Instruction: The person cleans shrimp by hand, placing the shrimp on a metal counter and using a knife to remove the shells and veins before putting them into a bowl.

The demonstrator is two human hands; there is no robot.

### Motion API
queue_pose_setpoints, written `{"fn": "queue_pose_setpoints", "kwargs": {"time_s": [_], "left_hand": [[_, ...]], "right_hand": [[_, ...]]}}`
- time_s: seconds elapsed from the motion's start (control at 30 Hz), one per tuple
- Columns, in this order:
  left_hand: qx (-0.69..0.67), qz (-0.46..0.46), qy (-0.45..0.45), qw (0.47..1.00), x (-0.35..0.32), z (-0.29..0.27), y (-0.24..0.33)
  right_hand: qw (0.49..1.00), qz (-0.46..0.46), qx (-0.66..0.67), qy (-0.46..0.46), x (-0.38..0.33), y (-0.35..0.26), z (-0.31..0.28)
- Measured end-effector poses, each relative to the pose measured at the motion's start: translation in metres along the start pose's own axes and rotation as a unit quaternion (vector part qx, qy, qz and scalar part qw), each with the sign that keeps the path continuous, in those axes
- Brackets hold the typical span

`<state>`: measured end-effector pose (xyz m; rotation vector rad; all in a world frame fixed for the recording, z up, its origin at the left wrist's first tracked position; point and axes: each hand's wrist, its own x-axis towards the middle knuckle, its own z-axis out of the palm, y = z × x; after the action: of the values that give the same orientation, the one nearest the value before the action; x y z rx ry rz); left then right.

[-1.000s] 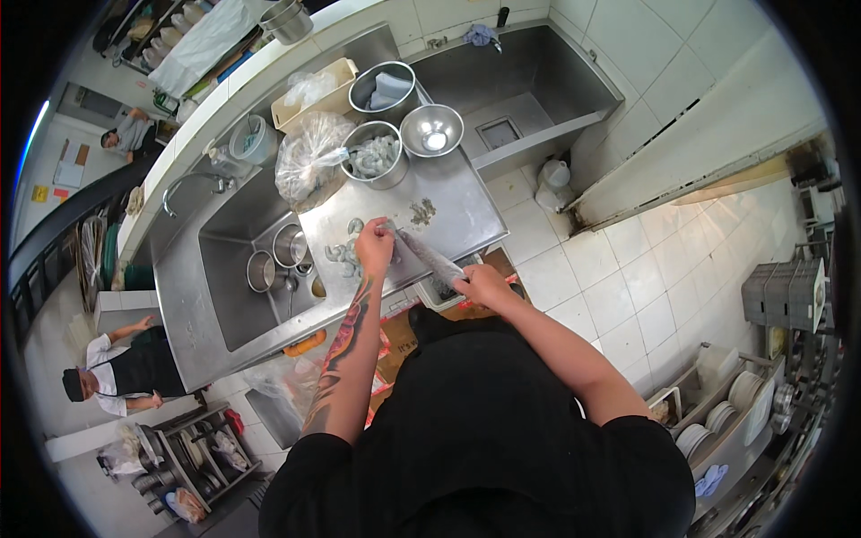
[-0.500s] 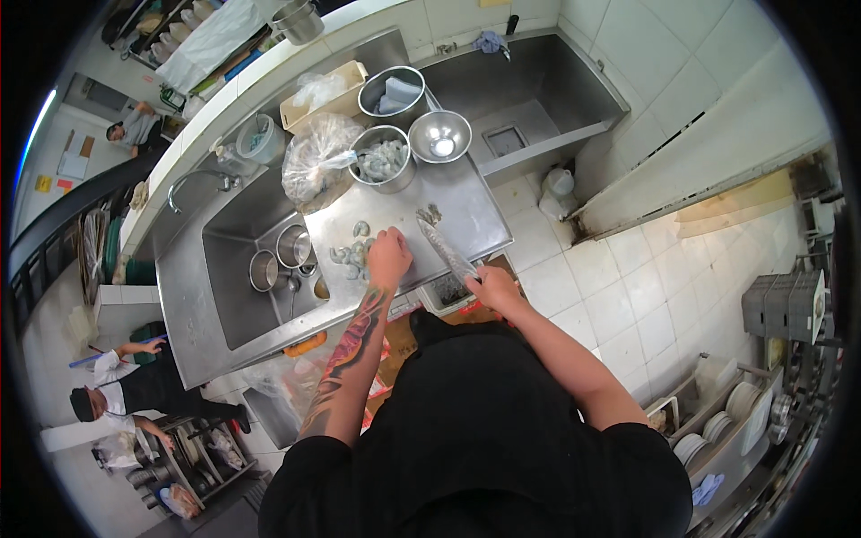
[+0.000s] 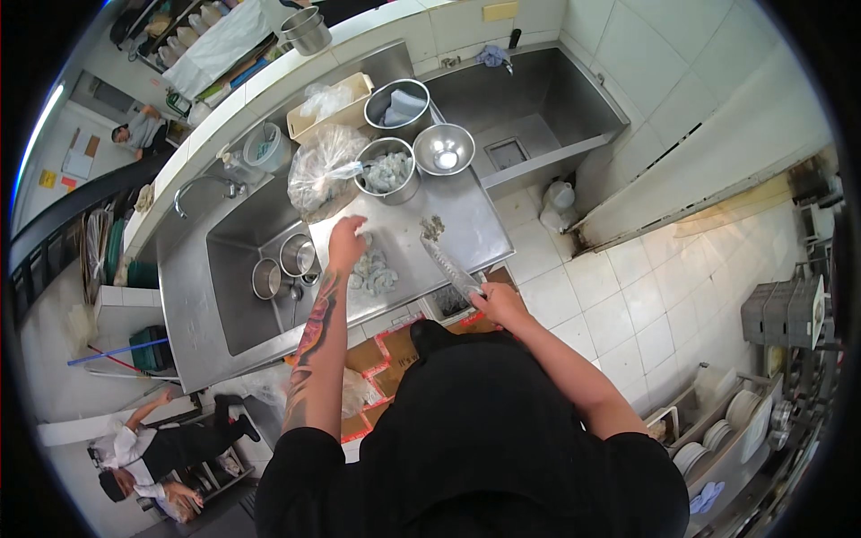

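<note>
My right hand (image 3: 502,306) grips the handle of a knife (image 3: 448,269), its broad blade pointing away over the steel counter (image 3: 466,211). Just beyond the blade tip lies a small heap of dark greenish scraps (image 3: 431,228). Over the counter's left part hovers my left hand (image 3: 346,240), fingers bent and apart, with nothing visible between them. Beside and partly below it is a loose pile of grey, translucent raw shrimp (image 3: 373,273). More shrimp fill a round steel pot (image 3: 387,189) farther back.
A tied clear plastic bag (image 3: 325,175), an empty steel bowl (image 3: 444,150), another steel pot (image 3: 397,108) and a cream bin (image 3: 330,106) stand behind. Left is a sink (image 3: 235,296) holding small pots; a deeper sink (image 3: 547,108) is back right. Another person (image 3: 170,453) is at far left.
My left hand has moved up and left, off the shrimp, uncovering the pile. The knife has shifted only slightly in my right hand. The other person at left has moved nearer the lower edge.
</note>
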<state>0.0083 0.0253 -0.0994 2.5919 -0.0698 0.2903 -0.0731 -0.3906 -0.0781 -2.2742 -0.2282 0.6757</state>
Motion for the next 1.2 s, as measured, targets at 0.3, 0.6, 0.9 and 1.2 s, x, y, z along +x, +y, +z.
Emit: {"fn": "queue_pose_setpoints", "kwargs": {"time_s": [0.3,0.6,0.9,1.2], "left_hand": [[-0.058,-0.092,-0.094,0.990,-0.004,0.004,0.016],[0.017,-0.063,-0.078,0.995,-0.029,0.036,0.099],[0.013,-0.049,0.011,0.999,-0.037,0.040,0.102],[0.008,-0.048,0.018,0.999,-0.033,0.050,0.101]], "right_hand": [[0.997,-0.070,-0.020,0.003,0.023,-0.005,0.022],[0.993,-0.074,-0.055,0.078,0.031,-0.005,0.009],[1.000,0.001,0.001,-0.005,0.018,-0.008,0.012],[0.993,-0.001,0.111,-0.040,0.045,-0.025,0.006]]}}
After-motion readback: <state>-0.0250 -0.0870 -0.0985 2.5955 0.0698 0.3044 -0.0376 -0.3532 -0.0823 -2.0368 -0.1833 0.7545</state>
